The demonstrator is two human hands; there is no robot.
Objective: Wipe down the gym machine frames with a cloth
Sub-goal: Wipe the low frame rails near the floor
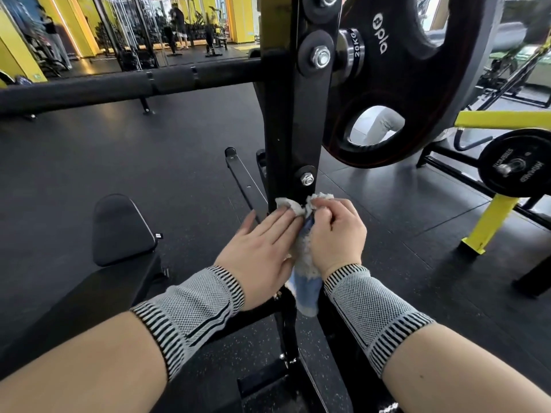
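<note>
A black upright frame post (295,138) of the gym machine rises in the middle of the head view, with bolts along it. A white and blue fluffy cloth (304,263) is wrapped round the post's lower part, just below the lowest bolt. My left hand (262,248) lies flat with straight fingers pressing the cloth against the post's left side. My right hand (337,231) is curled round the cloth on the post's right side. The cloth's blue end hangs down between my wrists. Both wrists wear grey striped sleeves.
A large black 20 kg weight plate (417,70) hangs right of the post. A long black padded bar (119,84) crosses at left. A black seat pad (119,231) sits lower left. A yellow machine with a smaller plate (515,168) stands at right. People stand far back.
</note>
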